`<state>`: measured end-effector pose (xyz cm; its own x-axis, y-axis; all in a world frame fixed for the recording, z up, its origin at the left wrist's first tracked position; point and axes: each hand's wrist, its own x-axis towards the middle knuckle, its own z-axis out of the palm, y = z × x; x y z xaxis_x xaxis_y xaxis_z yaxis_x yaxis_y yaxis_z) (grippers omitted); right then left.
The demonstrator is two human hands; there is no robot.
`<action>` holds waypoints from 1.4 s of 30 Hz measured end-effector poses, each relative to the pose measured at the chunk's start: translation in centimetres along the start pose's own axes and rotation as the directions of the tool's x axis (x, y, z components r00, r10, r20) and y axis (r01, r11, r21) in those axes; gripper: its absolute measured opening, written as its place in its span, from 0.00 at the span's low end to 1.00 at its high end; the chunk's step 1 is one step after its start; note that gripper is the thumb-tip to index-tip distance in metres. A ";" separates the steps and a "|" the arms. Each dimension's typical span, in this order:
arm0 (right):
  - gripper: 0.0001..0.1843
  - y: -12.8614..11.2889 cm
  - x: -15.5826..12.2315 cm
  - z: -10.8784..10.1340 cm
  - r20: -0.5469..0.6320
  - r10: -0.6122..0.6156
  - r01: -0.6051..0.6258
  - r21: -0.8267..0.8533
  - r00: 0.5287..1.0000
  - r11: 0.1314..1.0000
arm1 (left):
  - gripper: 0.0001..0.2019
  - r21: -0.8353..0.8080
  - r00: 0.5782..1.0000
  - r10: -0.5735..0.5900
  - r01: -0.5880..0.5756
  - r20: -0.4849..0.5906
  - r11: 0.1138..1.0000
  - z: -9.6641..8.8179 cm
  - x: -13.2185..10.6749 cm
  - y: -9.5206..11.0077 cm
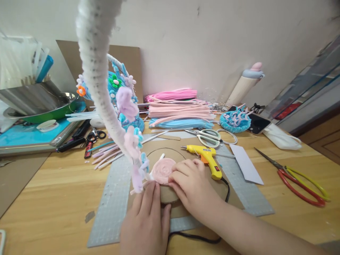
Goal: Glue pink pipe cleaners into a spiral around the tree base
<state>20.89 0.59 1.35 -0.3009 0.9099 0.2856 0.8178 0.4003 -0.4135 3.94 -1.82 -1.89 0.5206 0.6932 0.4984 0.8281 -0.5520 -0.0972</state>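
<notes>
A flat pale pink coil of pipe cleaner lies on a round cardboard disc. With its fingers bent and pressed together, my right hand grips the coil's right edge. My left hand holds the disc's left side, fingertips against the coil's near edge and thumb by the front rim. A thick white fuzzy stem with lilac, pink and blue fuzzy flowers rises close to the camera; its lower end hangs beside my left fingertips. Where it joins, if anywhere, is hidden. Just behind my right hand lies a yellow glue gun.
Beneath the work are a cardboard sheet and a grey cutting mat. Pipe-cleaner bundles, light-handled scissors and a blue fuzzy piece lie behind. Red-and-yellow scissors and a white card are rightward; a flowered basket stands back left.
</notes>
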 end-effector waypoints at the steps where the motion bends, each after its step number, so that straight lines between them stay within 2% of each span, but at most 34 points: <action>1: 0.07 -0.1 -0.1 0.1 0.006 -0.003 0.003 0.003 1.000 1.000 | 0.18 0.004 1.000 0.005 -0.005 0.002 1.000 0.0 0.0 0.0; 3: 0.07 -0.1 -0.3 0.2 0.026 -0.006 0.005 0.045 1.000 0.999 | 0.18 0.014 1.000 0.018 -0.018 0.004 1.000 -0.1 0.1 0.1; 5: 0.07 0.0 -0.4 0.0 -0.005 0.002 -0.002 0.120 1.000 0.993 | 0.18 0.019 1.000 0.012 -0.012 0.007 1.000 -0.1 0.0 0.1; 7: 0.07 0.4 -0.4 -0.4 -0.110 0.049 -0.029 0.171 0.993 0.985 | 0.18 0.016 1.000 -0.010 0.009 0.008 1.000 -0.1 0.0 0.1; 10: 0.11 1.5 -0.5 -1.1 -0.238 0.180 -0.140 0.173 0.954 0.975 | 0.18 0.008 1.000 -0.020 0.020 0.007 1.000 -0.2 0.0 0.2; 12: 0.15 2.3 -0.7 -1.2 -0.208 0.240 -0.212 0.149 0.948 0.966 | 0.19 0.008 1.000 -0.016 0.016 0.003 1.000 -0.2 0.0 0.3; 14: 0.17 3.0 -0.9 -1.1 -0.125 0.258 -0.244 0.118 0.958 0.963 | 0.19 0.013 1.000 -0.014 0.014 -0.006 1.000 -0.2 0.1 0.3; 17: 0.09 3.3 -1.2 -0.7 -0.074 0.201 -0.191 0.115 0.977 0.975 | 0.19 0.014 1.000 -0.014 0.014 -0.011 1.000 -0.1 0.1 0.2; 20: 0.17 2.7 -1.3 -0.6 -0.060 0.102 -0.094 0.114 0.993 0.989 | 0.19 0.009 1.000 -0.007 0.007 -0.001 1.000 0.1 0.0 0.2; 23: 0.10 1.8 -1.3 -0.7 -0.016 0.047 -0.045 0.097 0.999 0.994 | 0.20 0.015 1.000 0.005 -0.005 0.004 1.000 0.3 -0.2 0.1; 27: 0.09 1.1 -1.7 -0.7 -0.062 0.001 0.003 0.076 0.998 0.997 | 0.21 0.014 0.999 0.012 -0.013 0.041 1.000 0.4 -0.6 -0.1; 34: 0.11 1.7 -3.1 0.0 -0.179 0.050 -0.034 0.096 0.983 0.995 | 0.21 0.006 0.998 0.009 -0.010 0.057 1.000 0.3 -0.6 -0.2; 39: 0.14 1.6 -3.1 -0.2 -0.146 0.058 -0.039 0.134 0.988 0.990 | 0.20 0.016 1.000 0.019 -0.018 -0.007 1.000 0.4 -0.3 -0.1; 42: 0.13 1.6 -2.9 -0.3 -0.124 0.067 -0.048 0.154 0.990 0.987 | 0.19 0.029 1.000 0.029 -0.029 -0.008 0.999 0.4 -0.1 0.0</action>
<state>23.23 -1.49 0.13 -0.1819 0.9140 0.3626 0.7458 0.3686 -0.5549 3.91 -1.73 -2.26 0.5432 0.6731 0.5019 0.8182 -0.5586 -0.1365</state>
